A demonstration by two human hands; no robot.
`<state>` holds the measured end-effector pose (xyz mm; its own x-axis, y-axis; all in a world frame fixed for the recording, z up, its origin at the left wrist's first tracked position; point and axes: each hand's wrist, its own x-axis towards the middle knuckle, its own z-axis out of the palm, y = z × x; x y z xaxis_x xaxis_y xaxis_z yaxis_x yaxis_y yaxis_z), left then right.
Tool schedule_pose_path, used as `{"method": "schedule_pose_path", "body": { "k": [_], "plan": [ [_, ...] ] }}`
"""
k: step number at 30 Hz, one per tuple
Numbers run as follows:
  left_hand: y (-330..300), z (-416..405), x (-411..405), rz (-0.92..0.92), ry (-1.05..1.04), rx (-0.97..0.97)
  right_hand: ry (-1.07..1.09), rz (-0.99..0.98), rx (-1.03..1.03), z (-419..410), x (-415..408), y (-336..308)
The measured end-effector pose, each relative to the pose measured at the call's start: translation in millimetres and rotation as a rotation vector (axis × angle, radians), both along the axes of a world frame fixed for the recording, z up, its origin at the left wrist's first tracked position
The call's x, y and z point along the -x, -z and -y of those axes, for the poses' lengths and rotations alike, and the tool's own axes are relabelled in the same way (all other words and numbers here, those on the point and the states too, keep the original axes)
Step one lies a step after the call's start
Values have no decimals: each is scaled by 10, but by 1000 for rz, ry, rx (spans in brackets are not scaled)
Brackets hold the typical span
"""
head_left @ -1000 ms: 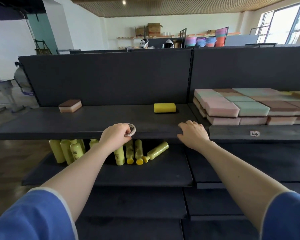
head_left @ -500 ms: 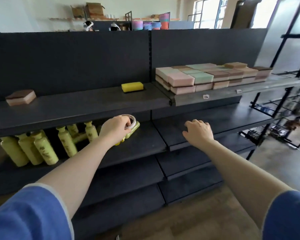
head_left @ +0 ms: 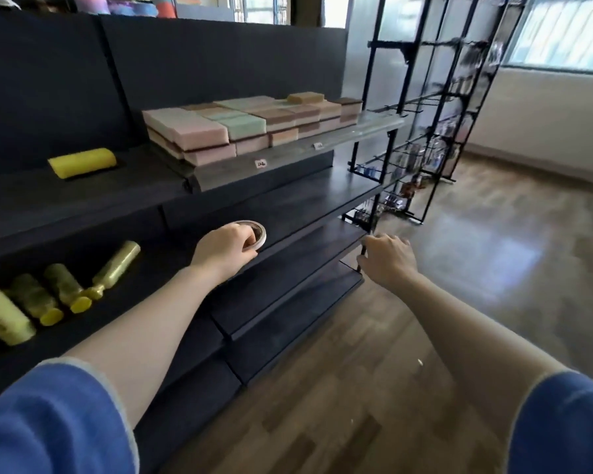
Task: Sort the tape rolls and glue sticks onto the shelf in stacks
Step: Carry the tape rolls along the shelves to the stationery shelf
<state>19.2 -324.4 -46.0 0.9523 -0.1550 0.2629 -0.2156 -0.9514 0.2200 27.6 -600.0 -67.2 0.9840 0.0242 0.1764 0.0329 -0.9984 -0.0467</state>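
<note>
Dark shelf [head_left: 288, 203] at frame centre. My left hand [head_left: 225, 249] grips tape roll [head_left: 255, 234] by its rim: light, rigid, easy. Right hand [head_left: 387, 260] loosely curled, empty.

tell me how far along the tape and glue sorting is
Done: nothing that shows. The dark shelves hold sponges and yellow bottles, but no stack of tape or glue sticks is in view.
In hand: the left hand grips one tape roll in front of the shelves; the right hand holds nothing.
Left: placing this roll and stacking everything else.
</note>
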Motion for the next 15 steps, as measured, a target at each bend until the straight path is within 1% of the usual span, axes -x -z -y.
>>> {"method": "schedule_pose_path", "body": {
  "k": [4,9,15],
  "plan": [
    [55,666,-348,-30,97,-5,103,-14,-50,633,-116,130],
    [95,1571,-824,-27,206,-25,203,-18,-33,1471,-339,211],
    [45,2705,-1320,1,345,-17,319,-22,-23,2474,-593,159]
  ]
}}
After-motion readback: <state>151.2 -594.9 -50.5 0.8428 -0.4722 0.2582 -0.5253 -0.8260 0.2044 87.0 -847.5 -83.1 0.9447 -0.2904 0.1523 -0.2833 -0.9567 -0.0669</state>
